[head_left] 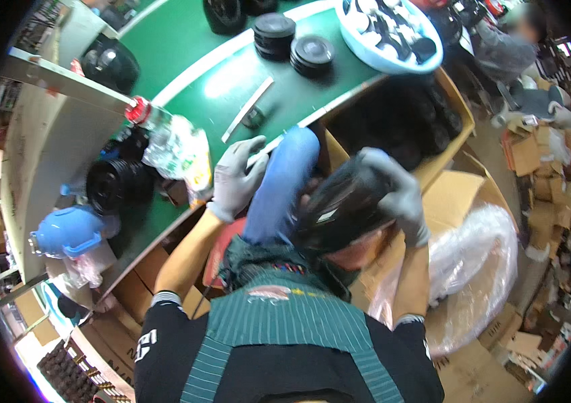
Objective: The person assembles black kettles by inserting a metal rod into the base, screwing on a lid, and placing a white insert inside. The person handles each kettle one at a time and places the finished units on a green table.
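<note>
Right hand point(398, 195), seemingly clamped on a blurred black part point(329, 213), would do best gripping firmly; left hand point(236, 178), at the part's ten o'clock, has fingers parted.

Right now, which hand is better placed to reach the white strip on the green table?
Probably the left hand: it is beside the table, nearer the white strip, and appears empty. The right hand is farther off, gripping a shiny black object.

Green tabletop point(289, 97), bearing two black disc stacks point(312, 55), light-blue basin point(385, 62), white strip point(248, 110), small dark piece point(253, 119)
</note>
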The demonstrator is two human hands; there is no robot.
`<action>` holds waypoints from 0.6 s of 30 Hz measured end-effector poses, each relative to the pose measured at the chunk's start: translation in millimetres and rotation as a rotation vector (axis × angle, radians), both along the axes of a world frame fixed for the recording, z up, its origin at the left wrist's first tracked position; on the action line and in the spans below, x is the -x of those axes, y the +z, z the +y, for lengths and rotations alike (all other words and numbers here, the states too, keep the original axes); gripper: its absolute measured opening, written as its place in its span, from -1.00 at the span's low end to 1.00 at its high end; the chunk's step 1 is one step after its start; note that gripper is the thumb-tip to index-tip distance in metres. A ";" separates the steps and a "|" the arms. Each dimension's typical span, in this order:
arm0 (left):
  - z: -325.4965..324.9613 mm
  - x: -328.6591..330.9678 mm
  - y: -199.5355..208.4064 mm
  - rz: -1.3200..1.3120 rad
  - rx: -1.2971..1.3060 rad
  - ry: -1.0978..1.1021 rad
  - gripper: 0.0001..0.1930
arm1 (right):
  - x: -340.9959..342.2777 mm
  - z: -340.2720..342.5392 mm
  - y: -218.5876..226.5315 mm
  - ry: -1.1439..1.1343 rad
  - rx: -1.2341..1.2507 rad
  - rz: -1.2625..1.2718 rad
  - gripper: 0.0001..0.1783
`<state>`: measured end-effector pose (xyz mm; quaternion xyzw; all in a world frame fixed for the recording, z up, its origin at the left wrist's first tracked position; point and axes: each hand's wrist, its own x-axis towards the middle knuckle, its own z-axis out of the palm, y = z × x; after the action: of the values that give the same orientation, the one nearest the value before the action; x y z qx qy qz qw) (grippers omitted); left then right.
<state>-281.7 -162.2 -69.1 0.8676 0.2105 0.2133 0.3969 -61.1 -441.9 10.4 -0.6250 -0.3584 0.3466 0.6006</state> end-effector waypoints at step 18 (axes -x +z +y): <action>-8.0 -29.2 121.1 0.535 0.282 -0.499 -0.41 | 81.2 48.9 -44.1 -0.429 -0.259 0.577 0.05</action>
<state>-252.5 -170.2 52.0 0.8540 0.1164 -0.1544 0.4831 -142.3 -393.0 -33.6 -0.4815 -0.0767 0.3264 0.8098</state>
